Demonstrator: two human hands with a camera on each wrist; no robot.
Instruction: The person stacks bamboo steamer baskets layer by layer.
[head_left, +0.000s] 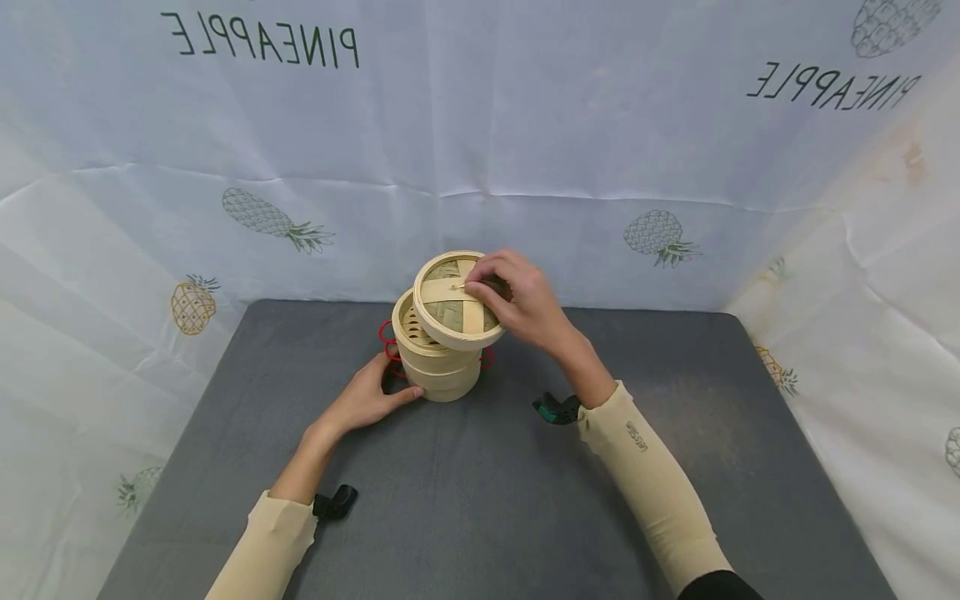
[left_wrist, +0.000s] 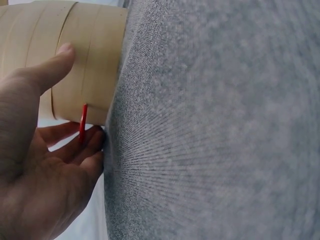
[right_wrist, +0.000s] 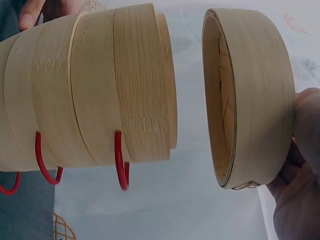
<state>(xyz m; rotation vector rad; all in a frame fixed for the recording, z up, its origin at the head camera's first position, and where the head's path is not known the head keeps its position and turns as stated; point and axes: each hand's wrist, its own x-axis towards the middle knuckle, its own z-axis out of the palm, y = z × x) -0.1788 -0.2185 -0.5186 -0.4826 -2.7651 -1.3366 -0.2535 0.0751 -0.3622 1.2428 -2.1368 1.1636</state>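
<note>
A stacked bamboo steamer point(head_left: 442, 373) stands at the back of the table, with holes showing in the inside of its top tier. My left hand point(head_left: 363, 396) grips it low on the left side: the thumb lies on the bottom tier's wall in the left wrist view, with the fingers curled around by a red loop handle point(left_wrist: 83, 125). My right hand point(head_left: 522, 302) pinches the middle of the round bamboo lid point(head_left: 442, 315), a woven top with crossed strips. In the right wrist view the lid hangs apart from the steamer's top rim, a gap between them.
The grey table point(head_left: 480, 500) ends at a curtain point(head_left: 487, 125) printed with pineapples, close behind the steamer. More red loop handles point(right_wrist: 121, 160) stick out from the tiers. A dark wrist device point(head_left: 336, 502) sits at the left sleeve, another point(head_left: 557, 409) at the right.
</note>
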